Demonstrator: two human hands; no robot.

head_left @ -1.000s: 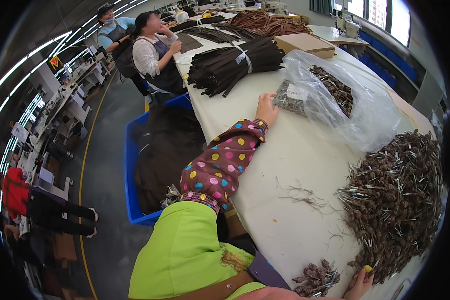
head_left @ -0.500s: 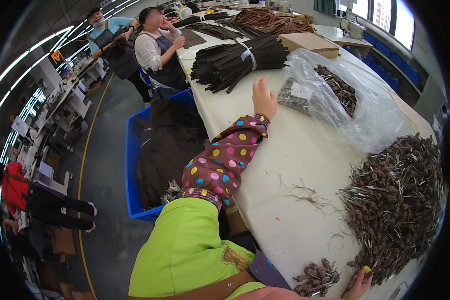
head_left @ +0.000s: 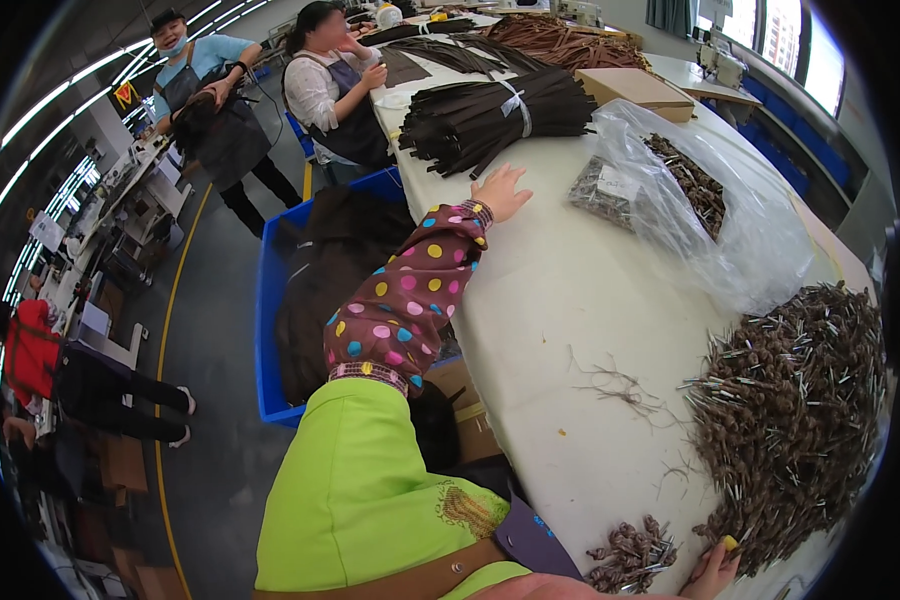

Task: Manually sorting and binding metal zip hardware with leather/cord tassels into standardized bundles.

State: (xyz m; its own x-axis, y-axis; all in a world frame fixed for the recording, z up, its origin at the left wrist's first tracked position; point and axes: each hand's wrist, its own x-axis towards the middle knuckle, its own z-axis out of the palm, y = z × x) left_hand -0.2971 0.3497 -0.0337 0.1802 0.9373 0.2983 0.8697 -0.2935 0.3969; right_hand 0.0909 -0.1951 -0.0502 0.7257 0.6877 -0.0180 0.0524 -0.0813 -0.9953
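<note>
Across the pale table (head_left: 560, 280), the nearer left hand (head_left: 504, 190), spread and empty, was just short of the strip bundle (head_left: 500, 112), which lay beyond it, long axis crosswise. The packet (head_left: 594, 202) it had been at a second earlier lay apart, rightward. The right hand (head_left: 714, 574) curled beside the pile (head_left: 795, 425); I couldn't tell its hold.

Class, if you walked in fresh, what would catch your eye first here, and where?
The big heap of small brown pieces with silvery tips, on the right of the cream-white table, stands out first. Next comes the maroon sleeve with bright polka dots, near the picture's centre, ending at the bare left hand near a tied bundle of dark brown strips.
</note>
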